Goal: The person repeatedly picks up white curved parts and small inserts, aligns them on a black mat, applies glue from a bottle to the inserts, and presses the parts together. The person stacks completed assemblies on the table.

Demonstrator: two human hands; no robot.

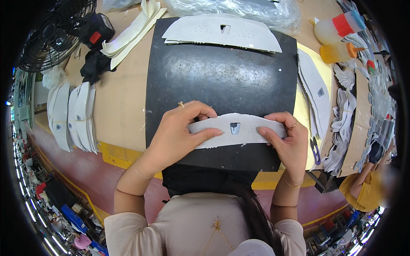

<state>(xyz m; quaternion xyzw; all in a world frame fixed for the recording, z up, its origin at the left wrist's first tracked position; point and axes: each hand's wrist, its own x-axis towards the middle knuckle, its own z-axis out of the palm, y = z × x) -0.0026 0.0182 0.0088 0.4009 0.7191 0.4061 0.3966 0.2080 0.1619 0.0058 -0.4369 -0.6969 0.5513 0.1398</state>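
The black mat [222, 81] bears a curved pale grey piece [247, 130] above its near part, held level from side to side by 2 hands; whether the piece touches the mat or sits slightly clear of it, I cannot tell. The left hand [179, 130] pinches the left end, thumb on the face and fingers at the far edge. The right hand [290, 138] clamps the right end in the same way. Between the 2 thumbs, 1 small shield-shaped patch [235, 128] shows in the middle of the piece.

On the mat's far edge lies a stack of similar pieces [205, 32], with a clear plastic bag [273, 15] beyond. Left of the mat are 2 bundles of grey pieces [83, 115], a fan of cream strips [139, 32] and, farther off, a black fan [51, 34]. Right of the mat, a yellow sheet [303, 128] carries more curved pieces [314, 85], with purple snips [317, 155] near its lower end. Farther right of the mat stand 2 bottles [333, 53], 1 of them holding yellow liquid.
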